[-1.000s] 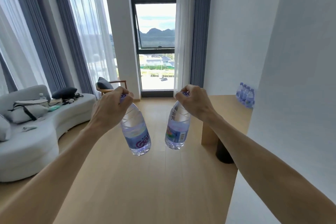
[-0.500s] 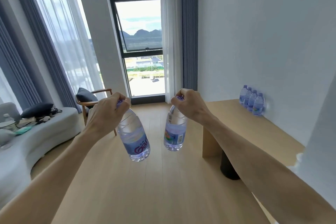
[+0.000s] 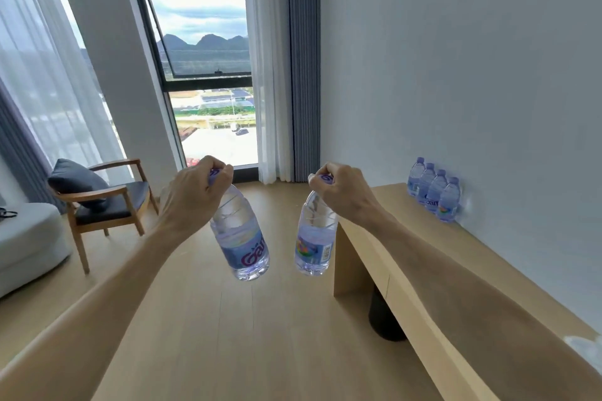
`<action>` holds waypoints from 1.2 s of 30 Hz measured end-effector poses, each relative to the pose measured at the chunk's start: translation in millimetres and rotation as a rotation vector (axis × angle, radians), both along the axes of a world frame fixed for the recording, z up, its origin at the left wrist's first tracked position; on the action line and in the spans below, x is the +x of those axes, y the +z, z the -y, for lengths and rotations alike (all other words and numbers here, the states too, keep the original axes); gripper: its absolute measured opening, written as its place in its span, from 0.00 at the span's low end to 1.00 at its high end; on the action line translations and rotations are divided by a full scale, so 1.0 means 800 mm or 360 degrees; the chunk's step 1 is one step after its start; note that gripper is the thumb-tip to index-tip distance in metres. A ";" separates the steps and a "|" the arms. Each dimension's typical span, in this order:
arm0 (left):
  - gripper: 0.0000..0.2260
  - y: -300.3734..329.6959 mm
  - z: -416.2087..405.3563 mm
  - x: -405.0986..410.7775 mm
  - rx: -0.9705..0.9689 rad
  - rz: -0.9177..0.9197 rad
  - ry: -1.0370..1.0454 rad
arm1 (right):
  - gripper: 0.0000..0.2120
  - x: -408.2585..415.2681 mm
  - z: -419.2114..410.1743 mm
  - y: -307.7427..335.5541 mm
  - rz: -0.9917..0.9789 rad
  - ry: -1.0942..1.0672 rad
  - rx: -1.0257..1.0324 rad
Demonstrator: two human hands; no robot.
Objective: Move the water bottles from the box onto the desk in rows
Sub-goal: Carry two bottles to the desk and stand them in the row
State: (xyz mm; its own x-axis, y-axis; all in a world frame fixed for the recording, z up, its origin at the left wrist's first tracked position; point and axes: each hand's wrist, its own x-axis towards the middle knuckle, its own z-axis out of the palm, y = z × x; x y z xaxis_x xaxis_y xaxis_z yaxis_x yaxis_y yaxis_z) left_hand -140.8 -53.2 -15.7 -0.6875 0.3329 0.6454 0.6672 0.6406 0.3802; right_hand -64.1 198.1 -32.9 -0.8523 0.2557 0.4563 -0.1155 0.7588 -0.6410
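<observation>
The person's left hand [image 3: 192, 195] curls its fingers tight round the purple cap of one water bottle [image 3: 241, 238], which hangs tilted over the floor, off the near end of the desk [image 3: 456, 267]; the right hand [image 3: 342, 192] grips a second bottle [image 3: 314, 238] by its cap the same way, hanging just beside the desk's end panel; four bottles [image 3: 435, 189] stand in a row on the desk against the wall; an armchair [image 3: 101, 202] sits well left of the desk.
</observation>
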 end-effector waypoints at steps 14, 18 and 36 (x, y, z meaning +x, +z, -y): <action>0.08 -0.018 -0.303 -0.318 0.0006 0.0033 -0.0599 | 0.09 -0.199 -0.240 -0.004 0.0071 -0.0642 -0.0135; 0.10 -0.031 -0.398 -0.365 -0.0040 0.0108 -0.0757 | 0.10 -0.212 -0.309 -0.014 0.0046 -0.0808 -0.0240; 0.09 -0.108 -0.796 -0.375 -0.0404 0.0343 -0.1452 | 0.10 -0.168 -0.602 -0.098 0.0162 -0.1336 -0.0353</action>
